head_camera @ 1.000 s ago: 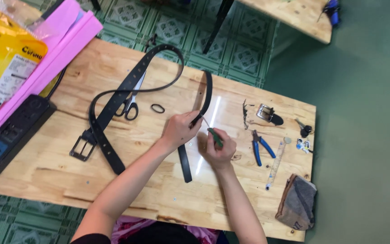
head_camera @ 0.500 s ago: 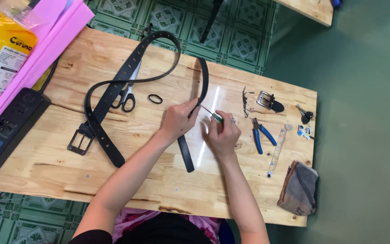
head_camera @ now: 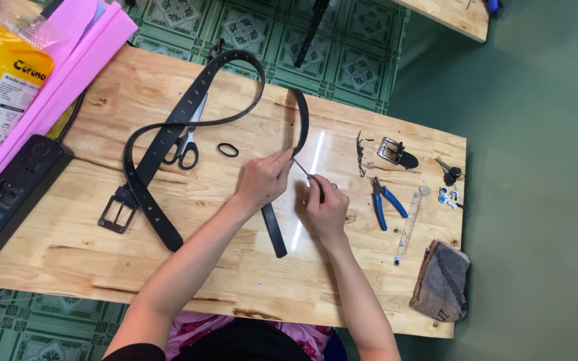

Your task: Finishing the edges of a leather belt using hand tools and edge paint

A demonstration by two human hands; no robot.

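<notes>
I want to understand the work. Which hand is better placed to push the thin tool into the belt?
Probably the right hand: it grips the thin tool, tip at the belt. The left hand pinches the belt.

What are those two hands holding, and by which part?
The left hand pinches the black belt strap partway along, where it bends. The right hand grips a thin green-handled tool by its handle, tip toward the strap.

Pale wooden table (head_camera: 168,281) stands on green patterned floor tiles (head_camera: 249,33).
</notes>
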